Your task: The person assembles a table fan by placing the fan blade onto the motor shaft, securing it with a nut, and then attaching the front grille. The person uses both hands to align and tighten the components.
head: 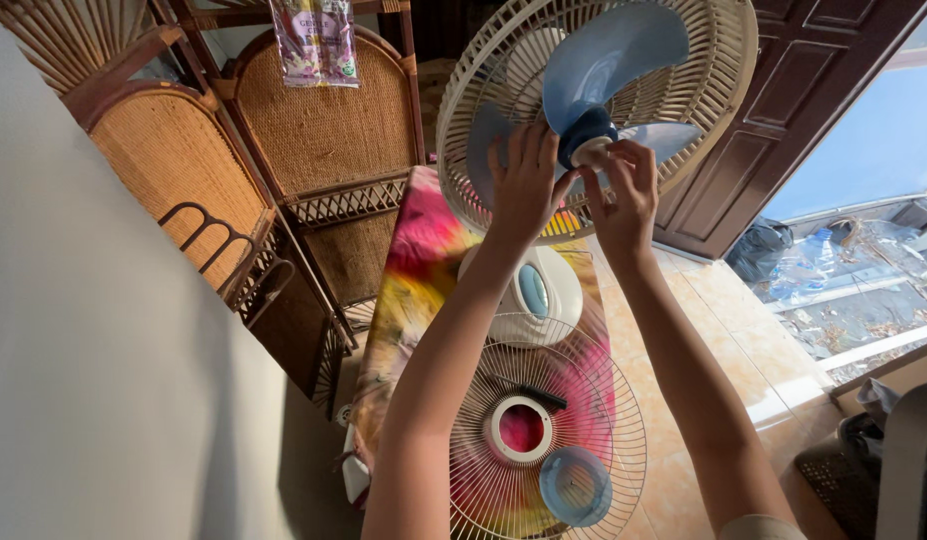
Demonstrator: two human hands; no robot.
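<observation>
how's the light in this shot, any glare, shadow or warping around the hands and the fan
Head view: daylight from the right blows out the window to pale blue; the wall at left lies in grey shadow. The left hand and right hand on the fan blade are sharp and evenly lit. Wide-lens warping tilts the door and chairs.

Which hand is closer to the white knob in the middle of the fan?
The right hand. Its fingers pinch the white knob at the blade hub. The left hand sits just left of it, on the blue blade.
</observation>
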